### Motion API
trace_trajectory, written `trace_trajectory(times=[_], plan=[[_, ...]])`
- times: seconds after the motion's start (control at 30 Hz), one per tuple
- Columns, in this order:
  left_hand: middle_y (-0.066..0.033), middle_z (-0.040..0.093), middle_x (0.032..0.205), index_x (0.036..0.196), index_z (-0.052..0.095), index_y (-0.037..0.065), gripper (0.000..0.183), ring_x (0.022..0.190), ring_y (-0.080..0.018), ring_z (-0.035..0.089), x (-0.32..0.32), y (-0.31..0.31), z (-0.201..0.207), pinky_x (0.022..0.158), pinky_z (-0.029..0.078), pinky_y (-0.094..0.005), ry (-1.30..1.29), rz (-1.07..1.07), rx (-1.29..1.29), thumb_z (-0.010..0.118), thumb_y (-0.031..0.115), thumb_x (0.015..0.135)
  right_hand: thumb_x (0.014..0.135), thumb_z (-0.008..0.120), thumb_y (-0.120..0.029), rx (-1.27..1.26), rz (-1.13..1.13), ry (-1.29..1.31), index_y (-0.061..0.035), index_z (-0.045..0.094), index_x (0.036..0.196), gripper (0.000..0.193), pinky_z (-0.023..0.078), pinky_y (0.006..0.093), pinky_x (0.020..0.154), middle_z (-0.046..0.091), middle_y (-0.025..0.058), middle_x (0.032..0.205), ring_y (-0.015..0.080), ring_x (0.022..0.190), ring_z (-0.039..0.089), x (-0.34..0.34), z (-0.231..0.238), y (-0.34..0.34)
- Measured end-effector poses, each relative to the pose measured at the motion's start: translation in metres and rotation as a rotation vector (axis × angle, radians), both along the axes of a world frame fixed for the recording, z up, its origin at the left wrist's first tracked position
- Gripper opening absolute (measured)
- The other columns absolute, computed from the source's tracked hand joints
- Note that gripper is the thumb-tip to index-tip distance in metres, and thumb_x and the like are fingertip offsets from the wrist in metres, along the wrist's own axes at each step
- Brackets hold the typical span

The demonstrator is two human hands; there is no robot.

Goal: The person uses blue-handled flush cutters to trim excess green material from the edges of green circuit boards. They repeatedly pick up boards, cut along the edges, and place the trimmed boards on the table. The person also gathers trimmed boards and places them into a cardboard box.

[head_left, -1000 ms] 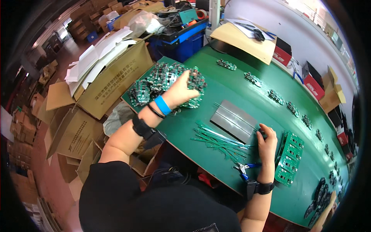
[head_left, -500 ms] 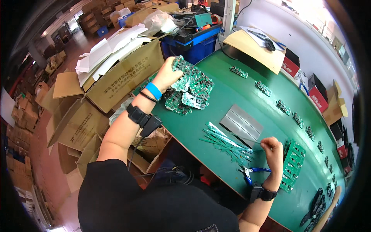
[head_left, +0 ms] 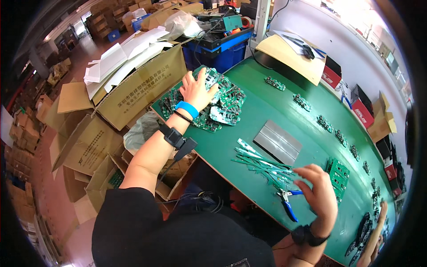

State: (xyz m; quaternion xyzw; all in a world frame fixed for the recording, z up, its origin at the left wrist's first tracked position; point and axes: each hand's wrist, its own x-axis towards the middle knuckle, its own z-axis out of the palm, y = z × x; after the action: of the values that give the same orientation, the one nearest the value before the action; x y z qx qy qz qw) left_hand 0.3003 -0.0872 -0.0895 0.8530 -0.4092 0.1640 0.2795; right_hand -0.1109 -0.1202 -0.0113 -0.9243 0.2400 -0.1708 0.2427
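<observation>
Many green circuit boards (head_left: 221, 101) lie heaped, silver parts showing, under the flat, released left hand (head_left: 197, 91).

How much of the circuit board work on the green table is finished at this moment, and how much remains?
Done: small board groups lie spaced in a row along the far side of the green table, and thin green trimmed strips lie by the grey flat block. In hand: the left hand rests on the pile of green circuit boards; the right hand hovers above the blue-handled pliers. Left: that pile looks large.
</observation>
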Motion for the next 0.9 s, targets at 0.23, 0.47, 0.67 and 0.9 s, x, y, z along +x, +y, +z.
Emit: trace_trajectory(times=[0.23,0.47,0.67,0.9], plan=[[-0.0263,0.040,0.136,0.146,0.028,0.018,0.108,0.124,-0.0434,0.040,0.019,0.004,0.011,0.098,0.033,-0.0579,0.245,0.000,0.128,0.073,0.069,0.062,0.075,0.072,-0.012,-0.078,0.204,0.125,-0.0020,0.066,0.100,0.027,0.048,0.0416,0.073,0.064,0.0162,0.087,0.0348,0.082,0.060,0.040,0.082,0.010],[-0.0261,0.032,0.142,0.150,0.015,0.017,0.126,0.128,-0.0440,0.037,0.021,-0.007,0.017,0.104,0.035,-0.0528,0.371,0.013,0.182,0.079,0.067,0.054,0.083,0.069,-0.036,0.101,-0.032,0.096,0.0048,0.037,0.138,0.076,0.044,0.0428,0.097,0.054,0.0317,0.122,0.0412,0.117,0.052,0.195,-0.058,-0.060],[-0.0308,0.042,0.134,0.151,0.008,0.013,0.140,0.122,-0.0439,0.042,0.028,-0.008,0.022,0.104,0.034,-0.0494,0.387,0.012,0.170,0.082,0.069,0.046,0.083,0.067,-0.044,0.597,-0.216,-0.197,0.0044,0.033,0.140,0.083,0.043,0.0431,0.098,0.053,0.0311,0.124,0.0412,0.118,0.052,0.260,-0.108,-0.077],[-0.0300,0.043,0.130,0.150,0.015,0.011,0.135,0.119,-0.0466,0.045,0.020,-0.002,0.024,0.103,0.038,-0.0481,0.376,-0.109,0.118,0.088,0.056,0.045,0.077,0.075,-0.036,0.352,-0.185,-0.246,-0.0030,0.037,0.139,0.080,0.047,0.0439,0.092,0.057,0.0257,0.117,0.0389,0.109,0.057,0.277,-0.133,-0.086]])
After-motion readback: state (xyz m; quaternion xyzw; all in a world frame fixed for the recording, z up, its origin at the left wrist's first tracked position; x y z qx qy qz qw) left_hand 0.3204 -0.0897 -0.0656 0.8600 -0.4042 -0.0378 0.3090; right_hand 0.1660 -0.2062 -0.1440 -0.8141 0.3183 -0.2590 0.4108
